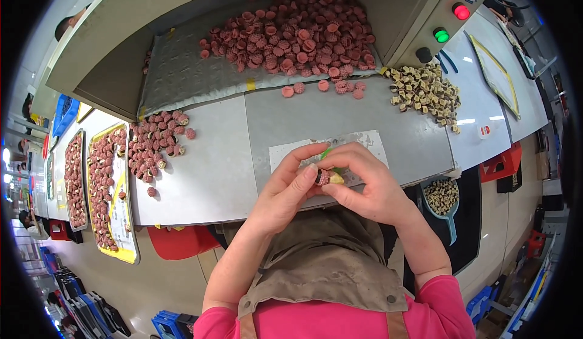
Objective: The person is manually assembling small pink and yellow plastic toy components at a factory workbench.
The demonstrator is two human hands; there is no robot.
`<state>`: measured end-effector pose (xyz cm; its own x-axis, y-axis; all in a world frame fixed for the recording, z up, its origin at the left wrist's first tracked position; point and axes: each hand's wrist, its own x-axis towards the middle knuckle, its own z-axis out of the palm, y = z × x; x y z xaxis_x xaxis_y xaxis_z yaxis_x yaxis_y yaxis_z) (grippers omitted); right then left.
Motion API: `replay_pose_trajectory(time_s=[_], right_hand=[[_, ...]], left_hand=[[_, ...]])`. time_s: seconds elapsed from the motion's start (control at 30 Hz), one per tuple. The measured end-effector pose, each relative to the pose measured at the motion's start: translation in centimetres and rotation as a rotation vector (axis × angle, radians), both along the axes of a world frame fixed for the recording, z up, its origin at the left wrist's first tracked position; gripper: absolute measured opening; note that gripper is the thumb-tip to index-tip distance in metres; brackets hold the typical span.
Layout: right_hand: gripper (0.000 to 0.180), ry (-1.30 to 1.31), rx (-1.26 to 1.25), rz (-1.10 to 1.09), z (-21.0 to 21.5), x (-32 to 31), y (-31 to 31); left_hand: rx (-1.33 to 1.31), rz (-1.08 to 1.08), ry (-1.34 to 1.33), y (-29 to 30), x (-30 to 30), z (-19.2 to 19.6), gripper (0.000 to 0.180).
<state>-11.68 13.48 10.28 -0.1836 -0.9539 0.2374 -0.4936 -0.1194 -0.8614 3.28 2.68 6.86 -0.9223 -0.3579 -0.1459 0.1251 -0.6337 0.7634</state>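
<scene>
Between my two hands is a small pinkish-red, raspberry-shaped piece (323, 177) with a dark part at its left side. A pale cream block (336, 179) sits against its right side. My left hand (282, 196) is closed, its thumb and fingers pinching the pink piece. My right hand (373, 187) is closed too, thumb and fingers round the cream end. Just behind the fingers, a bright green bit (327, 152) shows; its kind is mostly hidden. Under the hands lies a worn white plate (285, 154) on the grey worktop.
A heap of hollow pink pieces (303, 35) fills the grey hooded machine (91, 60). Cream blocks (425, 90) lie at right, near red and green lights. Joined pieces (152, 145) are piled left, beside loaded trays (130, 236). A blue scoop (450, 227) holds more blocks.
</scene>
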Motion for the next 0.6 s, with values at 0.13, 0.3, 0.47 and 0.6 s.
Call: replay_pose_trajectory(time_s=[0.13,0.3,0.47,0.6], right_hand=[[0.023,-0.125,0.039,0.019,-0.1,-0.3,0.0],[0.021,-0.166,0.063,0.038,-0.1,-0.5,-0.2],[0.022,-0.195,0.105,0.025,0.0,-0.4,-0.1],[0.023,-0.068,0.043,-0.105,0.5,-2.6,1.5]], left_hand=[[-0.001,-0.003,0.004,0.0,-0.2,0.3,0.045],[-0.035,0.025,-0.019,0.1,-0.4,0.4,0.041],[-0.090,0.093,-0.095,0.8,-0.9,0.8,0.034],[-0.553,0.280,-0.360,0.0,3.1,2.5,0.031]])
